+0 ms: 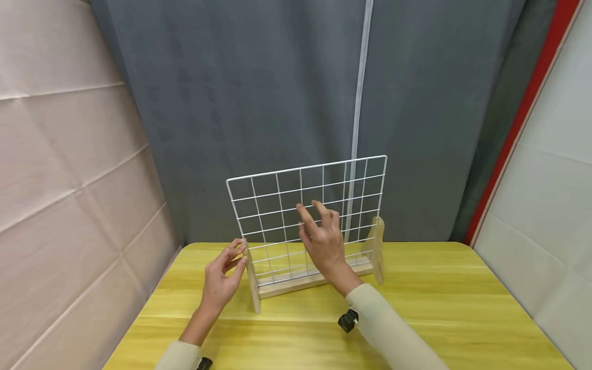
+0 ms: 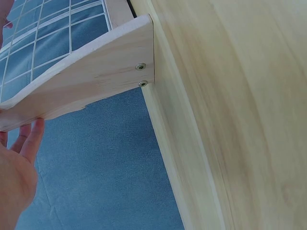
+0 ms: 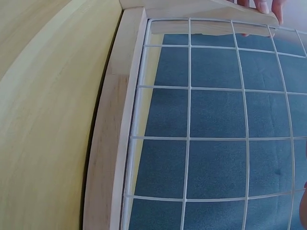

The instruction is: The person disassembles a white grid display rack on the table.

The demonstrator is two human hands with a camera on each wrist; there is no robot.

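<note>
Hands flank wire grid rack (image 1: 309,216): left hand (image 1: 222,280) pinches upright, right hand (image 1: 324,241) at mesh.

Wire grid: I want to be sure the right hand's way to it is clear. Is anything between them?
Nothing visible: the right hand is raised directly before the wire grid.
</note>
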